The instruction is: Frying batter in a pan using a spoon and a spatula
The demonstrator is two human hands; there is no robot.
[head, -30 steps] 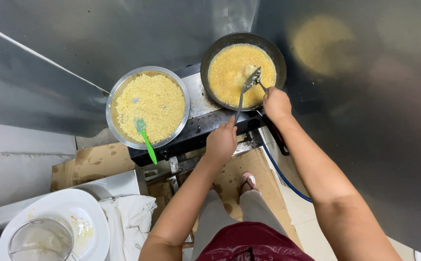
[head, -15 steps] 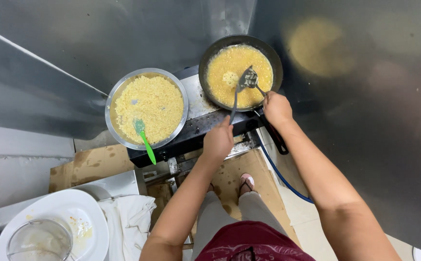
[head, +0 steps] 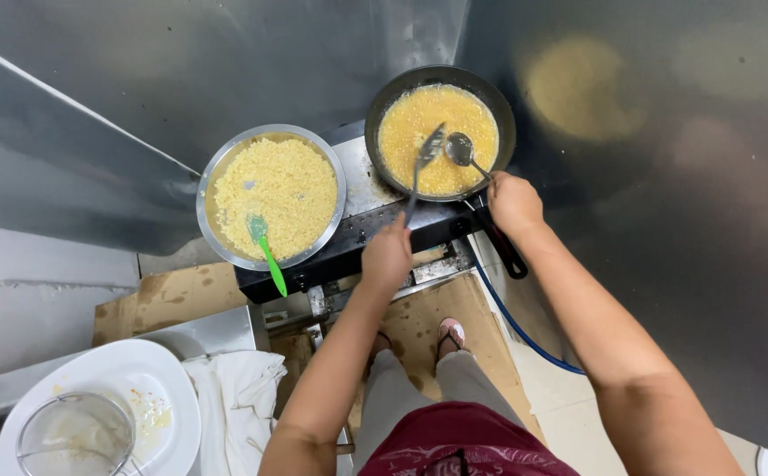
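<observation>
A black frying pan [head: 500, 113] of yellow, wet-looking food stands on the right burner of a black stove [head: 375, 231]. My left hand [head: 387, 257] grips a metal spatula [head: 424, 157] whose blade rests in the pan. My right hand [head: 514, 202] holds a metal spoon [head: 462, 150] with its bowl lifted just over the food, beside the spatula blade. On the left burner sits a wide metal pan [head: 210, 176] full of pale yellow crumbly food, with a green spatula [head: 266, 249] leaning over its near rim.
Steel walls close in behind and to the right. A white plate [head: 156, 381] with a wire strainer [head: 75, 434] and a white cloth [head: 236, 401] sit at lower left. Cardboard [head: 428, 319] covers the floor by my feet; a blue hose [head: 516, 326] runs there.
The spoon in my right hand has come into the pan beside the spatula, and the spatula blade has shifted a little across the food. The view has drifted slightly.
</observation>
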